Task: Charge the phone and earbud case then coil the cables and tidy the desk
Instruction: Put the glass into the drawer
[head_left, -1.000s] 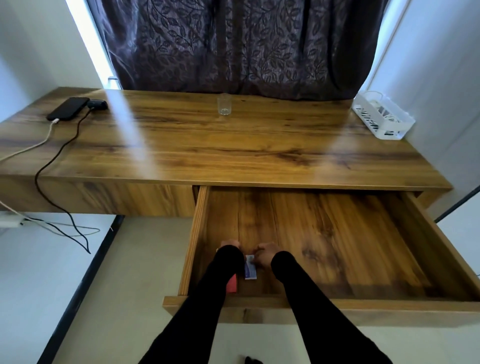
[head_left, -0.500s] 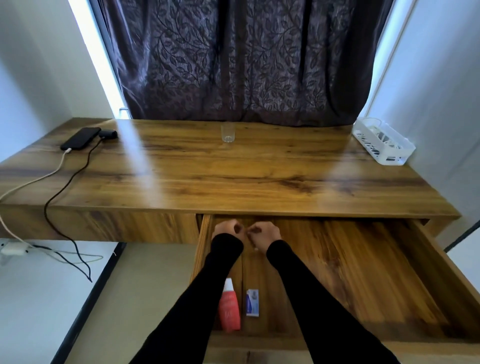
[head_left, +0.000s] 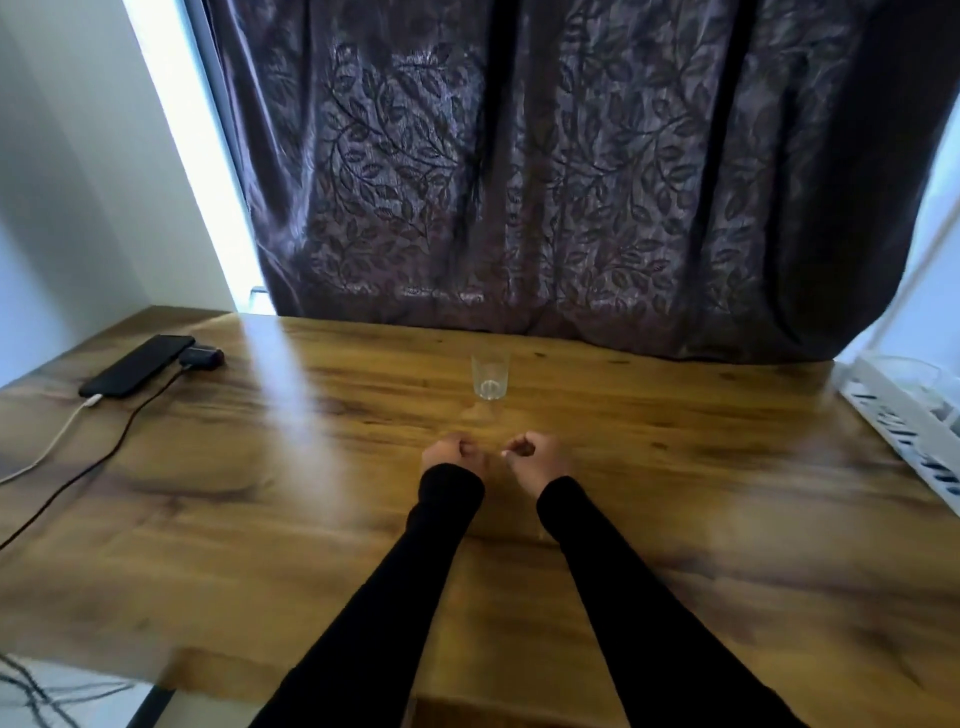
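Our left hand (head_left: 451, 456) and right hand (head_left: 535, 458) hover side by side over the middle of the tabletop (head_left: 675, 519), each grip curled into a loose fist with nothing in it that we can make out, though the view is blurred. At about eleven o'clock from our hands, near the far left corner, the phone (head_left: 136, 365) lies flat with the white cable (head_left: 57, 441) plugged into its near end. Touching its far right corner sits the dark earbud case (head_left: 201, 357), fed by the black cable (head_left: 104, 457). Both cables trail off the left edge. At twelve o'clock, just beyond our hands, stands a small glass (head_left: 489, 376); at three o'clock a white basket (head_left: 904, 431) rests by the wall.

We judge the cables light and limp, best pinched near the plug and looped hand over hand. The phone looks slick, so we would take it by its long edges. The glass is fragile, best grasped round its middle.
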